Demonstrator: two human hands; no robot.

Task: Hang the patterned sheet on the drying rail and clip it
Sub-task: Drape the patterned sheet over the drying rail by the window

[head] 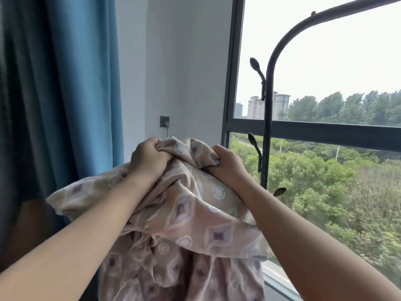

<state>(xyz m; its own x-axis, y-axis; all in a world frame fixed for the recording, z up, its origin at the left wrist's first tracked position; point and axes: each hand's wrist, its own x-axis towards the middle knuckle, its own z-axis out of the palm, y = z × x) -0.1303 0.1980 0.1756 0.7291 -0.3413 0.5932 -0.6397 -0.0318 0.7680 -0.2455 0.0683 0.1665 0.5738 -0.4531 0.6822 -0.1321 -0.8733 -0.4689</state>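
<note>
The patterned sheet (184,216) is beige-pink with diamond and round motifs, bunched up in front of me and hanging down out of the frame. My left hand (148,158) grips a fold of it near the top. My right hand (227,165) grips another fold close beside it, the two fists about a hand's width apart. The drying rail (325,13) is a dark metal tube that curves up from a post (267,118) on the right and runs toward the upper right, well above both hands. No clip is in view.
The post carries several dark hook pegs (257,68) on its left side. A blue curtain (71,88) hangs at the left. A white wall with a socket (165,122) is behind the sheet. A large dark-framed window (314,132) fills the right side.
</note>
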